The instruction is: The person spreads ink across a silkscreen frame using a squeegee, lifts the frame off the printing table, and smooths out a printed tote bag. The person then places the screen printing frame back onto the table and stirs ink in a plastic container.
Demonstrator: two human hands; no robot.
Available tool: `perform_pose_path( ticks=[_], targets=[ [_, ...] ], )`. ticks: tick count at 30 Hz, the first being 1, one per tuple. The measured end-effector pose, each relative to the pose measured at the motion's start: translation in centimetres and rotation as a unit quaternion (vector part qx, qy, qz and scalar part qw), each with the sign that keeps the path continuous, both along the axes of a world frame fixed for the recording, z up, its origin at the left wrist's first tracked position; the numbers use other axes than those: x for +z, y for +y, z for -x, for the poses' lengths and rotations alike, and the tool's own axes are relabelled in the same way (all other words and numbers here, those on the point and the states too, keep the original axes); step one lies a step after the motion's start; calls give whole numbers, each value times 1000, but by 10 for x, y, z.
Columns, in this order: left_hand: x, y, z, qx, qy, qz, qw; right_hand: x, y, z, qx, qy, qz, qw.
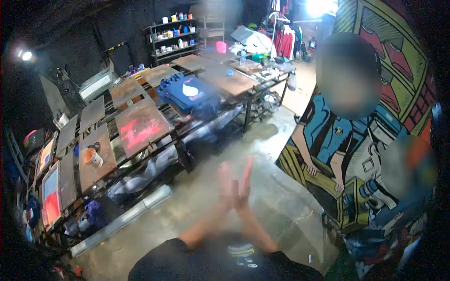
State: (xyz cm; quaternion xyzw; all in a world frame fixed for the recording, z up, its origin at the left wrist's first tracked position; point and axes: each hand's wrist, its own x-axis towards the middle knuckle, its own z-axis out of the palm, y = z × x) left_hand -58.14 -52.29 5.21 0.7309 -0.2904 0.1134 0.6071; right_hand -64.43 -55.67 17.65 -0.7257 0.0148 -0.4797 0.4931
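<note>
Both of my hands are raised in front of my chest, over the floor, with their heels close together and the fingertips apart. My left hand (226,183) looks blurred, its fingers stretched upward. Beside it, my right hand (243,182) also has its fingers extended. Nothing shows between the palms. The nearest furniture is the long row of printing boards (105,157) to the left, where one board (143,126) bears bright pink-red paint. A stack of dark blue shirts (183,96) with a white print lies farther back on the row.
An orange and white tub (92,158) stands on a near board. Shelves with several containers (173,35) are at the back. A painted mural wall (347,140) borders the right side. A pale bar (122,220) lies along the floor below the boards.
</note>
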Motion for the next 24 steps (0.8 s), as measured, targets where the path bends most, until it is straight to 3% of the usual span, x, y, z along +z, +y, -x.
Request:
perform_pose_path(
  ticks=[1, 3, 5, 7, 8, 9, 10, 11, 13, 14, 16, 17, 19, 20, 21, 22, 24],
  targets=[
    [20, -4, -4, 32, -46, 72, 996, 12, -10, -12, 4, -9, 7, 1000],
    [69, 9, -33, 65, 15, 55, 996, 47, -33, -13, -88, -3, 142, 986],
    [112, 36, -50, 132, -86, -207, 966, 78, -48, -18, -141, 13, 184, 973],
    [127, 55, -70, 102, -33, -243, 964, 80, -75, -26, -94, 60, 190, 975],
    [132, 61, -79, 64, 74, -215, 972, 71, -88, -34, -89, 63, 186, 976],
    [133, 64, -88, 26, 181, -181, 966, 58, -99, -43, -85, 166, 217, 958],
    [115, 57, -96, 95, 22, -210, 973, 49, -103, -53, -79, 271, 245, 928],
    [93, 41, -102, 96, 33, -218, 971, 40, -97, -67, -71, 282, 241, 926],
    [59, 11, -111, -106, 212, -368, 899, 30, -71, -108, 117, 386, 171, 899],
    [53, 15, -109, -103, 219, -369, 898, 7, -67, -122, 123, 389, 170, 897],
    [43, 25, -96, -148, -25, -320, 935, -31, -67, -148, 179, 258, 353, 882],
    [41, 26, -90, -164, -150, -286, 932, -31, -81, -159, 182, 255, 358, 879],
    [42, 17, -87, -187, -386, -211, 878, -13, -117, -171, 313, 435, 143, 832],
    [58, -1, -107, -380, -205, -290, 854, -12, -142, -180, 369, 455, 106, 803],
    [76, -20, -135, -543, -6, -341, 767, -11, -169, -192, 380, 457, 113, 796],
    [96, -24, -154, -532, 1, -341, 776, -9, -194, -208, 470, 407, 58, 781],
    [129, -28, -177, -652, 270, -251, 662, -2, -212, -231, 570, 323, -53, 754]
  ],
)
